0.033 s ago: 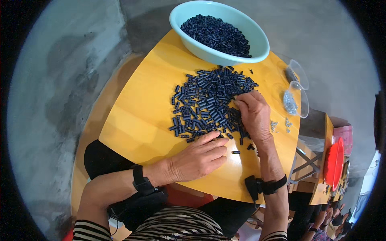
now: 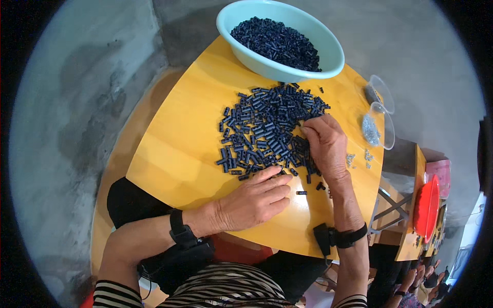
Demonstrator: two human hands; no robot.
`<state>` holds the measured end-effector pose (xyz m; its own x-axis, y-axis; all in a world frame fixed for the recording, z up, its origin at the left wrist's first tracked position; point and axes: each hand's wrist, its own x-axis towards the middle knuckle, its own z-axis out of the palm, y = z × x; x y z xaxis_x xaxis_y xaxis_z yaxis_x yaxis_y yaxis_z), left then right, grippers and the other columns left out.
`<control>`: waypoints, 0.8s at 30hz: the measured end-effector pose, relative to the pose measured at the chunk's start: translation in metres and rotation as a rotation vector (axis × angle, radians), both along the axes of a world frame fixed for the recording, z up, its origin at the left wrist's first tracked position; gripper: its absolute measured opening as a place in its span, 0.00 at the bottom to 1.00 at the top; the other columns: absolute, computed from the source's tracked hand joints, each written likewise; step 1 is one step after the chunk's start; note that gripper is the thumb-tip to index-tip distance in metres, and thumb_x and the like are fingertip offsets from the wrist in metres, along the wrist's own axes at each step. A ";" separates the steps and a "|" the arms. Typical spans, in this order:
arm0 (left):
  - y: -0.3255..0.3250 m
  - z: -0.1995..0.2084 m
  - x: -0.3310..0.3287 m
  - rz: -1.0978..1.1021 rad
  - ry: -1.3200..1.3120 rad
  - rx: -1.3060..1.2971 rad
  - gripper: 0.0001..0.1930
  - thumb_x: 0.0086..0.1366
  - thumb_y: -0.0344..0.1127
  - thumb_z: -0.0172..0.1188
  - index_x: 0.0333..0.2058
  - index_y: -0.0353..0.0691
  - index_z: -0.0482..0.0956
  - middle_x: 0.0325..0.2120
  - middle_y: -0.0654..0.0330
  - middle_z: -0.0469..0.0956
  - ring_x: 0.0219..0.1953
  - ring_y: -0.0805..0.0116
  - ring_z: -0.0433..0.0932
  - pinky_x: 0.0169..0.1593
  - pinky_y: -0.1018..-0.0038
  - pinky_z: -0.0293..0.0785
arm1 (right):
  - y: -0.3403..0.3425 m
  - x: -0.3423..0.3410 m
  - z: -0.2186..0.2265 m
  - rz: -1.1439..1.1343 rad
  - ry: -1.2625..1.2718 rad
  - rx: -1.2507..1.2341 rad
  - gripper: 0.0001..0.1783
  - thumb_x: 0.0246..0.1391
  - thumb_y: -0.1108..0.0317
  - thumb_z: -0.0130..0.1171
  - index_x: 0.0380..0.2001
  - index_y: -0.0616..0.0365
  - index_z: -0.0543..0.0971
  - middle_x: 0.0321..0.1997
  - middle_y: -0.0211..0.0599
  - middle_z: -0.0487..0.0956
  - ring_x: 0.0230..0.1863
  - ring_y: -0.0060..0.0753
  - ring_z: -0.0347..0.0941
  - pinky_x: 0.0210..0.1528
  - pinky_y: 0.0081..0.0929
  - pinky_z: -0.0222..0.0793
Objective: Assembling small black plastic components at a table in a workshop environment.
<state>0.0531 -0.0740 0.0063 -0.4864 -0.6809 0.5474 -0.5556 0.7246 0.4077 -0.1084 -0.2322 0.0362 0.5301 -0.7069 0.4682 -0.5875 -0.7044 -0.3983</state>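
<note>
Small black tubular parts (image 2: 269, 128), several with holes in their sides, lie in a loose pile on the yellow table (image 2: 174, 149). My left hand (image 2: 254, 203) rests palm down at the pile's near edge, its fingers stretched out and slightly apart, tips touching the closest pieces. At the right side of the pile is my right hand (image 2: 326, 146), thumb and forefinger pinched together. Whatever lies between those fingertips is too small and hidden to name. One single black part (image 2: 301, 193) lies apart between my two hands.
A pale turquoise basin (image 2: 251, 61) full of similar black parts stands at the far edge. Two clear plastic cups, one with silvery bits (image 2: 371, 131), one with dark bits (image 2: 371, 95), are at the right. Tiny metal pieces (image 2: 368, 158) lie nearby. Beyond are a red basin (image 2: 427, 208) and other people's hands (image 2: 413, 277).
</note>
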 end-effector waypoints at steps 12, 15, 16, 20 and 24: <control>0.002 0.002 0.005 0.058 -0.010 -0.040 0.09 0.52 0.28 0.63 0.34 0.37 0.79 0.41 0.55 0.78 0.53 0.56 0.75 0.61 0.54 0.65 | 0.111 -0.085 0.009 -0.201 -0.107 0.235 0.08 0.46 0.81 0.64 0.32 0.60 0.83 0.30 0.41 0.80 0.34 0.37 0.78 0.36 0.28 0.72; 0.003 0.007 0.004 0.068 -0.035 -0.030 0.10 0.51 0.27 0.64 0.34 0.38 0.80 0.41 0.56 0.78 0.53 0.56 0.75 0.62 0.54 0.65 | 0.122 -0.087 -0.005 -0.212 -0.143 0.202 0.08 0.46 0.81 0.64 0.31 0.60 0.83 0.31 0.42 0.80 0.34 0.40 0.78 0.37 0.30 0.73; 0.002 0.008 0.004 0.062 -0.041 -0.033 0.10 0.51 0.27 0.64 0.34 0.38 0.80 0.41 0.56 0.78 0.53 0.56 0.75 0.62 0.54 0.65 | 0.121 -0.088 -0.008 -0.190 -0.122 0.151 0.08 0.46 0.81 0.64 0.32 0.60 0.82 0.31 0.43 0.80 0.35 0.41 0.78 0.38 0.31 0.74; 0.002 0.009 0.000 0.093 -0.057 -0.053 0.11 0.50 0.26 0.65 0.35 0.39 0.80 0.41 0.56 0.78 0.54 0.56 0.75 0.62 0.52 0.65 | 0.122 -0.088 -0.007 -0.161 -0.107 0.097 0.12 0.43 0.83 0.63 0.34 0.61 0.82 0.33 0.43 0.80 0.37 0.39 0.78 0.39 0.29 0.74; 0.005 0.016 -0.002 0.125 -0.026 -0.057 0.12 0.49 0.25 0.66 0.35 0.39 0.81 0.41 0.57 0.78 0.53 0.57 0.76 0.62 0.52 0.65 | 0.130 -0.093 -0.006 -0.196 -0.175 0.097 0.11 0.46 0.80 0.64 0.36 0.61 0.81 0.35 0.45 0.80 0.36 0.41 0.79 0.39 0.32 0.75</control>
<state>0.0506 -0.0686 0.0225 -0.4144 -0.7050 0.5756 -0.6527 0.6709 0.3519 -0.2015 -0.1024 0.0306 0.2960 -0.8338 0.4660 -0.6252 -0.5379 -0.5655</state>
